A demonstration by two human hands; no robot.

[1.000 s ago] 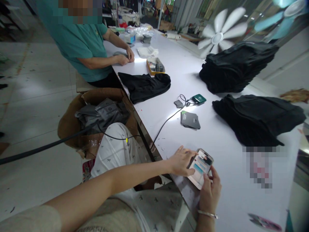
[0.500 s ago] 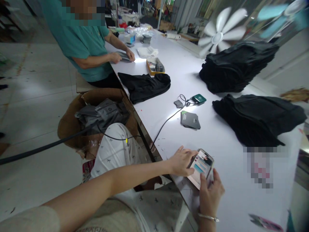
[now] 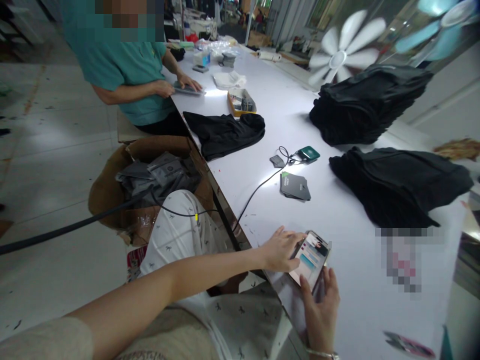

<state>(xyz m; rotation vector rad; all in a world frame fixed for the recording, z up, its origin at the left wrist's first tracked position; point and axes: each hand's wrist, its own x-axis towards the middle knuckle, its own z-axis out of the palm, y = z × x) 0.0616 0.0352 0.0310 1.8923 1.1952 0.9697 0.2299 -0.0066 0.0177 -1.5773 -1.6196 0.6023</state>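
Observation:
A smartphone (image 3: 309, 260) with a lit screen is tilted at the table's near edge. My left hand (image 3: 280, 251) grips its left side, fingers near the top corner and thumb at the lower left edge. My right hand (image 3: 321, 305), with a bracelet at the wrist, holds the lower right part, its thumb at the bottom edge and fingers along the right side. Beyond the phone lies a small stack of dark printed cards (image 3: 295, 186). A green-topped device (image 3: 308, 154) with a coiled cable sits farther back.
Folded black garments are piled at the right (image 3: 405, 185) and behind (image 3: 367, 105). Another black garment (image 3: 228, 132) lies at the left edge. A cardboard box (image 3: 101, 185) holds grey packets. Pink-handled snips (image 3: 408, 345) lie front right. A co-worker (image 3: 123, 75) handles a flat packet; fans (image 3: 337, 60) stand behind.
My right hand has shifted slightly left and down, its thumb moving lower at the phone's bottom edge. My left hand stays nearly still. The co-worker has lowered the packet onto the table, one hand flat on it.

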